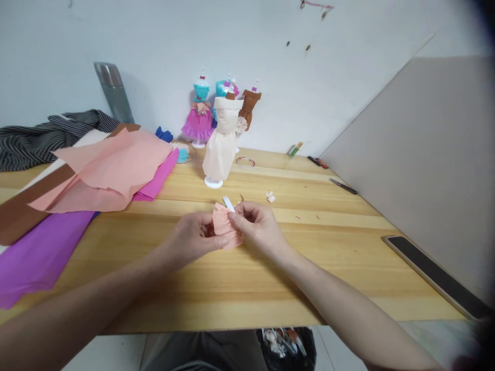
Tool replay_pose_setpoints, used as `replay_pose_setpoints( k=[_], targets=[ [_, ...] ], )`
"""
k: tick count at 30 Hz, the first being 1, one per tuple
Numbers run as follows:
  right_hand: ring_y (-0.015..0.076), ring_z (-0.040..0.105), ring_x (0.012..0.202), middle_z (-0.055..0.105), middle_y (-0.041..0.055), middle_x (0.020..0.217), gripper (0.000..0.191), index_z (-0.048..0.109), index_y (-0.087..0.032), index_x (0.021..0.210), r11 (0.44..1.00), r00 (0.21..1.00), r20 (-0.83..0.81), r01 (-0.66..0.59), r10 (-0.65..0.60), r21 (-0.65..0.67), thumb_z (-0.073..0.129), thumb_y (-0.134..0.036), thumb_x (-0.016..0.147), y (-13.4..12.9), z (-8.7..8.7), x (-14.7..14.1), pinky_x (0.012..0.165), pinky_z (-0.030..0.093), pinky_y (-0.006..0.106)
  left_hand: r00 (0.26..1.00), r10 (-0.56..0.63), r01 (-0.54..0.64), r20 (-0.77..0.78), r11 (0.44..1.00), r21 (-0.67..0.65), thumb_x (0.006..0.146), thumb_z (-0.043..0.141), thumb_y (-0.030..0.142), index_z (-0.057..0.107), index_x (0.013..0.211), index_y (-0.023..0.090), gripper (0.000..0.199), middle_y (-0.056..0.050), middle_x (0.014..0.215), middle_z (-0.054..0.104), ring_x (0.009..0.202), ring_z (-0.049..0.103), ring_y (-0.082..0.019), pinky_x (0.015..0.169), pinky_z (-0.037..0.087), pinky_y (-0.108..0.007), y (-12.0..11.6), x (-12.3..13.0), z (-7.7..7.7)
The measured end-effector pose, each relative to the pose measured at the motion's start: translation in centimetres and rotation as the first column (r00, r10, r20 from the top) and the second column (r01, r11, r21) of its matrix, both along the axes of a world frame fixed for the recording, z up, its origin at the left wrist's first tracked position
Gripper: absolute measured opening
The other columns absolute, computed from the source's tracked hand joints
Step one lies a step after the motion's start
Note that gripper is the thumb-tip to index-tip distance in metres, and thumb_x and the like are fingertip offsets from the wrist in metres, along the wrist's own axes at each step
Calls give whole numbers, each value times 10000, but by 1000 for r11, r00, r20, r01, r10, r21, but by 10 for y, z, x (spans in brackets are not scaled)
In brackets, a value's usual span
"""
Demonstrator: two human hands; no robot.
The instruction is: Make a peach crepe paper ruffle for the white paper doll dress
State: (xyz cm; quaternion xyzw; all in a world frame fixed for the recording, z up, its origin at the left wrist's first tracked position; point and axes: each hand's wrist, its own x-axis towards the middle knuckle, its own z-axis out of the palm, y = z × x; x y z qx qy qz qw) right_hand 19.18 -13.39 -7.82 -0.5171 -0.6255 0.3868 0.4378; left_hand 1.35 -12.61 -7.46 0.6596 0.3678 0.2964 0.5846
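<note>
A small pleated piece of peach paper (226, 226) is held between both hands above the wooden table. My left hand (197, 232) pinches its left side, with the thumb along the lower edge. The thumb and fingers of my right hand (257, 221) close on its upper right part. A white strip (228, 203) sticks up from behind the paper, beside my right thumb. Beyond the hands, a small dress form in a cream paper dress (224, 139) stands upright on a white base.
Peach paper sheets (116, 165), purple paper (46, 252) and striped cloth lie left. Behind stand more dressed forms (199, 113) and a leaning bottle (114, 93). Tweezers (343, 186) and a dark flat tray (436, 273) lie right. A black bag (288, 350) sits below the table edge.
</note>
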Motion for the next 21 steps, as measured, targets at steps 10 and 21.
replay_pose_setpoints(
  k=[10,21],
  targets=[
    [52,294,372,404,-71,429,361,474,-189,576,987,980,-197,10,-41,-159,668,-477,675,0,10,-5,371,191,208,998,65,-65,-6,996,63,642,621,264,569,670,143,135,25,610,523,581,477,-104,566,393,-222,5,-1,-4],
    [40,282,323,394,-80,380,394,468,-183,558,982,944,-325,-11,-52,-190,698,-481,675,6,9,-2,361,131,208,1000,20,-22,-23,999,-49,666,646,368,572,629,144,239,-8,581,593,566,557,-117,583,458,-242,0,5,-9]
  ],
)
